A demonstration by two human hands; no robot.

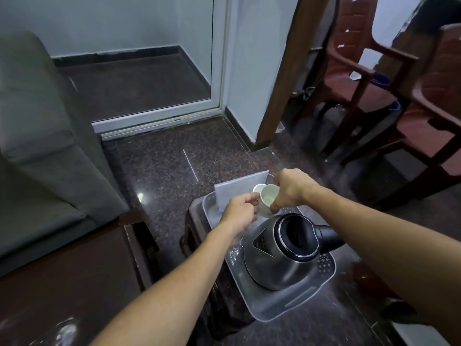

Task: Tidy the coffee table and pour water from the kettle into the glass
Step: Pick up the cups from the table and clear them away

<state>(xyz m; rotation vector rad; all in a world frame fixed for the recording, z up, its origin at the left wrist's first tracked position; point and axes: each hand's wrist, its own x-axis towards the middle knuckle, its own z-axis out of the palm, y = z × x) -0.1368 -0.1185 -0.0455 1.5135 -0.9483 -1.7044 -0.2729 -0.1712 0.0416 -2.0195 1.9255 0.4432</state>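
Sofa point(37, 146), grey, fills the left of my feed; dark coffee table point(217, 295) stands centre, carrying a grey tray point(274, 313) with a steel kettle point(282, 250) on its near half and a pale sheet point(239, 188) propped at its far end. Right hand point(290, 189), fingers curled, grips a white cup point(268, 199) tilted above the tray, between kettle and sheet. Left hand point(239, 213) pinches that cup's left side, and I see a second cup rim point(258, 188) just behind it.
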